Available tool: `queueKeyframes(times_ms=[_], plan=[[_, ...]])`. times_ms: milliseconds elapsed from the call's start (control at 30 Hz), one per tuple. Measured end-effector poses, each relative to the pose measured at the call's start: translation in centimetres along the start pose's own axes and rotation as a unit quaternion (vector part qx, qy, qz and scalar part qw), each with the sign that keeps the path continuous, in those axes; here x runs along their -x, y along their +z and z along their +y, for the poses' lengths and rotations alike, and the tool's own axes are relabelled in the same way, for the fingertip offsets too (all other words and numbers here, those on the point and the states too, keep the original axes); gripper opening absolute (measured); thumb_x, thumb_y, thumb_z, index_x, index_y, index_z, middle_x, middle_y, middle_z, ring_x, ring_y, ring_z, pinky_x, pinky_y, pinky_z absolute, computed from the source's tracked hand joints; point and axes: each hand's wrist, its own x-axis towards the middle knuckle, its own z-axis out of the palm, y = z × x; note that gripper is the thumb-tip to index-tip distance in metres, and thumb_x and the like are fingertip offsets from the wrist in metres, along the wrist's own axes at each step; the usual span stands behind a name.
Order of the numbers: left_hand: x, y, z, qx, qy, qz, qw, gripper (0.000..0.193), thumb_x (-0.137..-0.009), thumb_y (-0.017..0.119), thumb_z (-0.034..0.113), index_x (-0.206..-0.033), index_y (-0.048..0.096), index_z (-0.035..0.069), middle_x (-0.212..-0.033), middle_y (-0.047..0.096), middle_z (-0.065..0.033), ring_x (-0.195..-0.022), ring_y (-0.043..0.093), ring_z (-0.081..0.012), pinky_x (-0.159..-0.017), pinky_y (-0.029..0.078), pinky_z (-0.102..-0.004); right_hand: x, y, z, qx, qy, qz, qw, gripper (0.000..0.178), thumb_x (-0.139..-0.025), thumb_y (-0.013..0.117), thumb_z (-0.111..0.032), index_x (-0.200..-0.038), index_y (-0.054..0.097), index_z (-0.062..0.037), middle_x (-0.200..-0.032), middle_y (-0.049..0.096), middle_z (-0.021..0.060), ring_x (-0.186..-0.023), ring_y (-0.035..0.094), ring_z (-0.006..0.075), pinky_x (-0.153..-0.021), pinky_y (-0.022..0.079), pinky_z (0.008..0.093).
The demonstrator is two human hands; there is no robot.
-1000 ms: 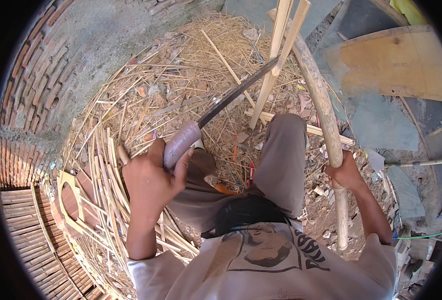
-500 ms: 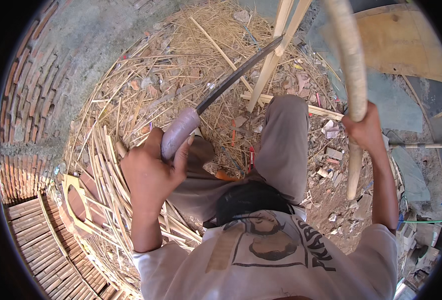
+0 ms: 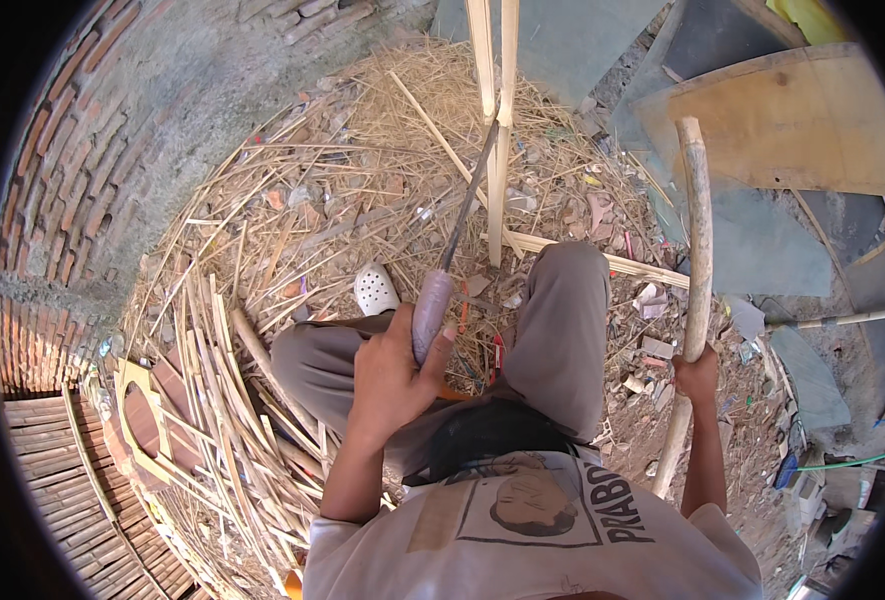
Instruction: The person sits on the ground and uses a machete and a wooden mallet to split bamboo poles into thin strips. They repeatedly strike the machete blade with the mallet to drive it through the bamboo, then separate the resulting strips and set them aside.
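Left hand [image 3: 392, 375] grips a long knife [image 3: 449, 260] by its handle; right hand [image 3: 695, 372] clasps an upright pole [image 3: 697, 240], beside a tan board [image 3: 797, 125].

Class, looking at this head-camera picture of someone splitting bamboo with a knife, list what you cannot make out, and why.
- Bamboo strip: its top end is cut off by the upper edge.
- Knife: edge-on and thin, so where the blade meets the strip is unclear.
- Wooden stick in the right hand: its lower end fades among rubble.
- Left hand covers the lower part of the knife's handle.
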Motion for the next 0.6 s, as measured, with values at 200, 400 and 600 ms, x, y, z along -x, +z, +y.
queueKeyframes(times_ms=[200, 400, 600], plan=[[0.0, 5.9, 1.8, 0.190, -0.024, -0.007, 0.981, 0.042, -0.092, 0.062, 0.035, -0.106, 0.052, -0.002, -0.064, 0.062, -0.0211, -0.061, 0.064, -0.0426, -0.058, 0.050, -0.0490, 11.9, 17.2, 14.1, 0.120, 0.235, -0.102, 0.959, 0.049, -0.069, 0.073, -0.021, -0.111, 0.058, -0.0006, -0.102, 0.069, 0.0242, -0.097, 0.067, 0.0436, -0.085, 0.053, 0.0507], [-0.6, 6.5, 2.9, 0.198, -0.025, -0.040, 0.979, 0.044, -0.093, 0.062, 0.038, -0.106, 0.051, -0.003, -0.065, 0.061, -0.0201, -0.059, 0.064, -0.0397, -0.057, 0.049, -0.0460, 16.7, 21.9, 20.3, 0.053, 0.218, -0.145, 0.964, 0.032, -0.087, 0.064, -0.025, -0.100, 0.065, 0.0043, -0.090, 0.068, 0.0274, -0.089, 0.067, 0.0445, -0.078, 0.053, 0.0509], [-1.1, 9.1, 4.5, 0.253, -0.035, -0.053, 0.965, 0.030, -0.098, 0.059, 0.026, -0.112, 0.051, 0.000, -0.067, 0.059, -0.0024, -0.057, 0.058, -0.0093, -0.053, 0.046, -0.0269, 2.8, 9.9, 2.9, -0.317, 0.058, 0.041, 0.946, 0.054, -0.106, 0.038, -0.042, -0.118, 0.065, 0.0042, -0.097, 0.071, 0.0121, -0.091, 0.065, 0.0209, -0.082, 0.052, 0.0369]])
